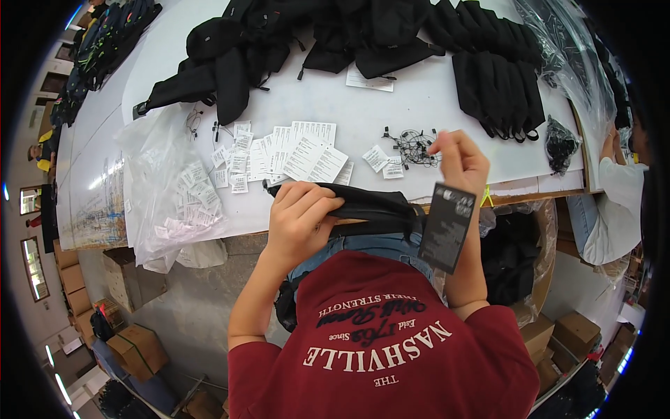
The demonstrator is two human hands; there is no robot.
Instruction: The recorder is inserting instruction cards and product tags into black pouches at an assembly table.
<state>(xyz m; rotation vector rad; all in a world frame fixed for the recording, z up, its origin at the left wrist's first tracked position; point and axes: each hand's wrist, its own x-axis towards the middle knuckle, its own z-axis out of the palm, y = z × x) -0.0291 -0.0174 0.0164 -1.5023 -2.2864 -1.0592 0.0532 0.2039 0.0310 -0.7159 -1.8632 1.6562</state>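
My left hand point(299, 218) is closed on one end of a black fabric bag point(373, 204), held at the table's near edge in front of my body. Its strap end runs right toward my right wrist. My right hand point(462, 162) is raised, its fingers curled together in a pinch; what sits between them is too small to make out. Just below it, in front of the wrist, hangs a black hang tag point(447, 228) with pale print. A tangle of black tag cords point(417, 146) lies left of that hand, and small white labels point(377, 159) lie beside it.
Larger white printed cards point(315, 158) are spread at mid-table. A clear plastic bag point(167, 188) with labels droops over the near edge. Black bags point(307, 31) are heaped at the back, more point(497, 94) stacked right. A person's sleeve point(614, 202) shows far right.
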